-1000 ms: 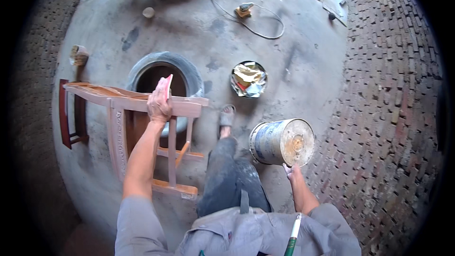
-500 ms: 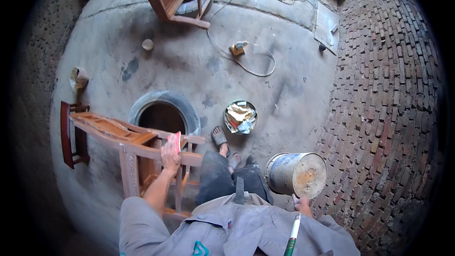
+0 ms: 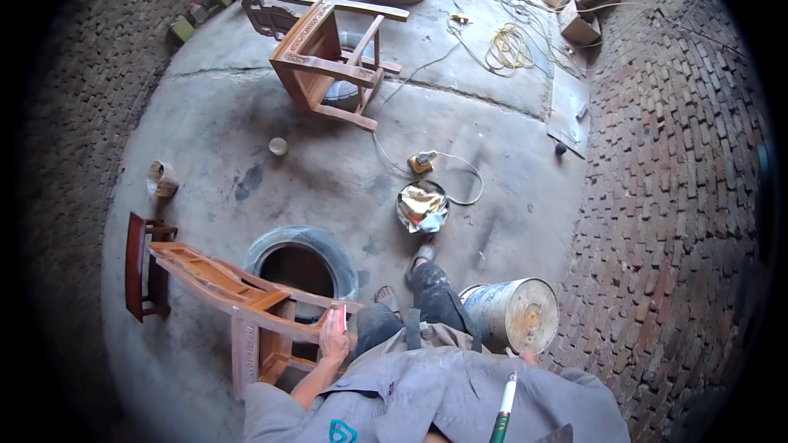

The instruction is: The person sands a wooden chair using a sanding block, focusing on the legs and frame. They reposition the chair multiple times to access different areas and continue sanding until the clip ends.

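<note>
My left hand (image 3: 334, 340) is closed on a red pad (image 3: 342, 317), which looks like folded sandpaper. It presses the pad against a leg at the near end of an unpainted wooden chair (image 3: 256, 302). The chair lies on its side, across a grey tyre (image 3: 348, 266) and against a dark red stool (image 3: 138, 267) at its far left end. Low on the right, my right hand (image 3: 525, 356) is at the lower edge of a tipped, stained white-and-blue bucket (image 3: 502, 305). My jacket hides most of that hand, and its grip is not clear.
A round container (image 3: 400, 212) of crumpled paper stands by my foot. Beyond it lie a yellow power sander (image 3: 421, 163) with its cable and another tipped chair (image 3: 308, 57). Yellow cable coils (image 3: 510, 47) lie far right. A brick wall (image 3: 665, 221) runs along the right.
My left hand has slid with the pad toward the leg's near end. One foot has moved forward to the paper container. The view has tilted up, showing more floor beyond.
</note>
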Tool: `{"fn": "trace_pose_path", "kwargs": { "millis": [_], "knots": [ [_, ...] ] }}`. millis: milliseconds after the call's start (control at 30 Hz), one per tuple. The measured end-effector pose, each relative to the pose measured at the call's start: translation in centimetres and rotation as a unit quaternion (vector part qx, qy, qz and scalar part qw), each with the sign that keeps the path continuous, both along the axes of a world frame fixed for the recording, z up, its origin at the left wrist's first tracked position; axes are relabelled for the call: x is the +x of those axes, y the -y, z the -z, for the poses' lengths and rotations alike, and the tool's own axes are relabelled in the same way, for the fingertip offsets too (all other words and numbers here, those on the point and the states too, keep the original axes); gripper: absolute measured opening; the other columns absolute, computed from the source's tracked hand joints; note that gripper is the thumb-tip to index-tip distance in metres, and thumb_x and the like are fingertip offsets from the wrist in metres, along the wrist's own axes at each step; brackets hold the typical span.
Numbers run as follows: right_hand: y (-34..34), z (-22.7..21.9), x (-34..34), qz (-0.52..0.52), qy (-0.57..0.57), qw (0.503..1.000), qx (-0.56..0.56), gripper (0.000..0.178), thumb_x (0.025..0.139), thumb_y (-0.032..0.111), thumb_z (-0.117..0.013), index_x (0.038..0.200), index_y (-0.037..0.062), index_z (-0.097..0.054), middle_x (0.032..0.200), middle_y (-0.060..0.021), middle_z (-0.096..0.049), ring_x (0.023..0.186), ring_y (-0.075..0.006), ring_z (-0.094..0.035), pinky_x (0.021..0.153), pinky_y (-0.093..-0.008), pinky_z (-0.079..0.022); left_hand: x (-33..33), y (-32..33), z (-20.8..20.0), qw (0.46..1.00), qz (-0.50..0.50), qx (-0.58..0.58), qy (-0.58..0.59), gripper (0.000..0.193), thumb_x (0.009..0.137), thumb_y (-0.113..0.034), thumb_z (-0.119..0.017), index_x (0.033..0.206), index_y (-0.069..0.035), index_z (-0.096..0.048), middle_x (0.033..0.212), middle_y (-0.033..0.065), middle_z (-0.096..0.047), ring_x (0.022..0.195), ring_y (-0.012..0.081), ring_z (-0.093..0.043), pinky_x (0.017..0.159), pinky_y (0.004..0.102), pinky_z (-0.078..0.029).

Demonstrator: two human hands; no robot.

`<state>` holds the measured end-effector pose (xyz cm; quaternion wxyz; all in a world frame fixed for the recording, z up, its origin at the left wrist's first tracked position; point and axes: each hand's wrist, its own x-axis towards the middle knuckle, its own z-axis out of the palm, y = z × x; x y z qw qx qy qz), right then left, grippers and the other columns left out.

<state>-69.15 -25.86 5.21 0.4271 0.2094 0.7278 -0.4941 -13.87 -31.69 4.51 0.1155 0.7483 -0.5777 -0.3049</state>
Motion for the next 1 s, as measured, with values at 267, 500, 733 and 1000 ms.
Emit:
{"fn": "trace_pose_path", "kwargs": {
  "millis": [267,500,733,1000],
  "knots": [
    [13.3,2.4,-2.4,-0.017,0.039,0.997,0.07,0.035,0.095,0.01,-0.047,0.128,-0.0006,-0.051,0.123,-0.0166,-0.06,0.105,-0.0337,-0.063,0.085,-0.0522,-0.06,-3.0,2.2,-0.9,0.98,-0.18,0.084,0.021,0.049,0.095,-0.018,-0.055,0.137,0.006,-0.047,0.141,0.027,-0.048,0.131,0.0402,-0.046,0.111,0.0447,-0.035],
    [21.3,4.5,-7.3,-0.108,0.0,0.985,0.136,0.038,0.094,0.01,-0.048,0.127,-0.0091,-0.05,0.119,-0.0222,-0.059,0.096,-0.0353,-0.067,0.077,-0.0489,-0.064,-6.7,3.9,-1.9,0.952,-0.278,0.127,0.033,0.039,0.094,-0.02,-0.056,0.124,0.005,-0.055,0.114,0.0252,-0.06,0.11,0.0417,-0.056,0.095,0.0465,-0.045],
    [29.5,2.7,-5.5,-0.134,-0.044,0.982,0.124,0.041,0.099,0.008,-0.047,0.136,-0.009,-0.041,0.138,-0.0224,-0.045,0.111,-0.0361,-0.059,0.083,-0.0546,-0.062,-7.2,3.9,1.5,0.959,-0.262,0.108,0.03,0.035,0.093,-0.02,-0.056,0.12,0.003,-0.056,0.11,0.025,-0.061,0.107,0.0411,-0.057,0.092,0.0456,-0.046],
    [31.0,2.2,-2.4,-0.116,-0.072,0.985,0.107,0.035,0.098,0.015,-0.047,0.124,-0.0102,-0.045,0.116,-0.0213,-0.055,0.091,-0.032,-0.063,0.078,-0.0483,-0.062,-2.5,15.6,-0.9,0.969,-0.223,0.101,-0.025,0.026,0.091,-0.018,-0.057,0.108,0.002,-0.057,0.107,0.023,-0.059,0.106,0.0417,-0.056,0.09,0.0466,-0.046]
  ]
}}
